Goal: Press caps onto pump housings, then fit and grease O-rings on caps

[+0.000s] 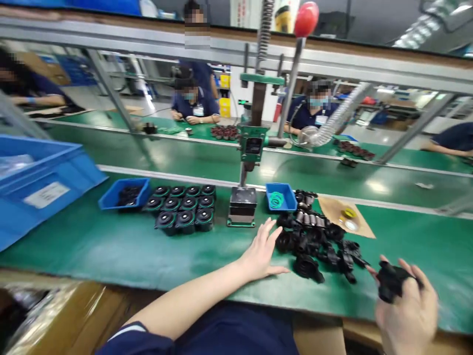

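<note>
Clearly, the right grip (408,305) is pinching a single black part (389,282), its thumb pressing from the near side and its fingers curling round the far side. The part is sitting at the fingertips, just ahead and to the left of that palm. Its long axis seems to be running crosswise before the palm (though the piece is looking too dark and blurred to be sure of it).

Meanwhile, the left grip (261,251) is holding nothing: its fingers are spreading wide and pointing forward, its thumb reaching out to the right, low over the table (129,256). Whether the palm is touching the surface, I cannot tell.

Between the two grips a pile of black parts (314,239) is lying, its left edge just beside the left fingers, its right end near the right fingertips. So the pinched part is hanging on the right grip's side, well apart from the left one.

Ahead of the left grip and slightly to its left, the hand press (243,202) is standing, well away from the right grip; the left one is clearly the nearer. A small blue tray (290,201) is holding green rings (276,199) ahead of the left fingertips, while rows of round housings (186,214) are standing ahead and farther to that grip's left.
</note>
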`<move>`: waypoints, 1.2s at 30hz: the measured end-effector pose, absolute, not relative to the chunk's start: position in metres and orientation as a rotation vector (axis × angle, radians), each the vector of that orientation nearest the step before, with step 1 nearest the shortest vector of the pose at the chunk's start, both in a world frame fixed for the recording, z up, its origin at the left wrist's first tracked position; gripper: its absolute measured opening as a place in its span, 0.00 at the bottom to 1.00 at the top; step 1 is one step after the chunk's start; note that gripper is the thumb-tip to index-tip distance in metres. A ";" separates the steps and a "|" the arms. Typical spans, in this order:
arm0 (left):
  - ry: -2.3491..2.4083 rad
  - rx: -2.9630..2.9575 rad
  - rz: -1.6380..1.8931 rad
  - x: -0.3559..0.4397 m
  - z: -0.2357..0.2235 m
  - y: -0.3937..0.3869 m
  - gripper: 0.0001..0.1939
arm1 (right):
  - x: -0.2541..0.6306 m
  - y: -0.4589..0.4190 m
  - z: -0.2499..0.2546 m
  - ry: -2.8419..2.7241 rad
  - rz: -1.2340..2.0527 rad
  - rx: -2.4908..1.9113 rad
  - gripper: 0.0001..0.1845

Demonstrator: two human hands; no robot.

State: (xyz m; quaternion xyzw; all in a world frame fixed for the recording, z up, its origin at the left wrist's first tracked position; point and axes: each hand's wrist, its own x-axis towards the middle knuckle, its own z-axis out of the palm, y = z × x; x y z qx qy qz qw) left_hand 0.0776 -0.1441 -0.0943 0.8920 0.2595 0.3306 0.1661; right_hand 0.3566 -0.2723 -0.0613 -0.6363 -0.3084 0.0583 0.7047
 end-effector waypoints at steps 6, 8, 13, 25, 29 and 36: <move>1.499 2.631 1.069 -0.021 -0.060 -0.136 0.52 | 0.282 -0.252 -0.038 -1.232 0.926 -1.230 0.34; 1.756 2.616 0.948 -0.051 -0.049 -0.125 0.52 | 0.252 -0.234 -0.049 -1.500 1.089 -1.178 0.32; 1.824 2.599 0.566 -0.095 -0.032 -0.098 0.50 | 0.205 -0.193 -0.083 -1.804 1.042 -1.206 0.29; 1.339 2.510 0.547 -0.089 -0.041 -0.123 0.50 | 0.190 -0.185 -0.113 -1.692 0.528 -1.475 0.26; 0.973 1.984 0.754 -0.075 -0.067 -0.146 0.50 | 0.183 -0.175 -0.114 -1.716 0.489 -1.497 0.22; 0.829 1.487 0.738 -0.062 -0.083 -0.146 0.51 | 0.179 -0.166 -0.110 -1.728 0.503 -1.504 0.21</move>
